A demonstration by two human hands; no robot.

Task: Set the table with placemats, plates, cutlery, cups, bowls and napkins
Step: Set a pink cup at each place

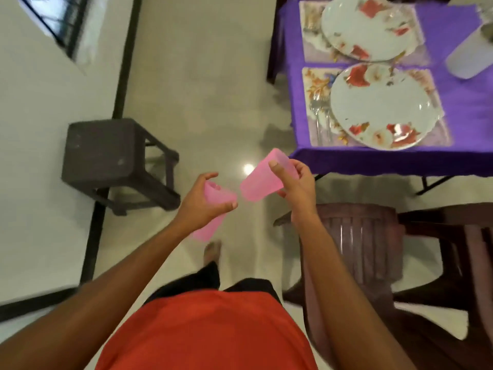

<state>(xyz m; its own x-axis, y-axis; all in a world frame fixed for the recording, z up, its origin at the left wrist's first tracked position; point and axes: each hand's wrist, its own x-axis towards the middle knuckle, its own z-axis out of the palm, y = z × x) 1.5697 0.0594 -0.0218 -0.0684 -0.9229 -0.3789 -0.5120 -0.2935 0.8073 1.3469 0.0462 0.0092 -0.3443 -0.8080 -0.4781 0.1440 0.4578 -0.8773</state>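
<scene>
Just translucent pink plastic cups, one (213,209) per hand, another (262,177)

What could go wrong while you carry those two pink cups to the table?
1. Each hand pinches one cup, the left hand its pink cup and the right hand its pink cup. Both are tilted in mid-air, so one might slip and fall on the floor.
2. The brown chair stands between the person and the purple table, so a leg could bump it.
3. The plates fill the mats, leaving little room.
</scene>
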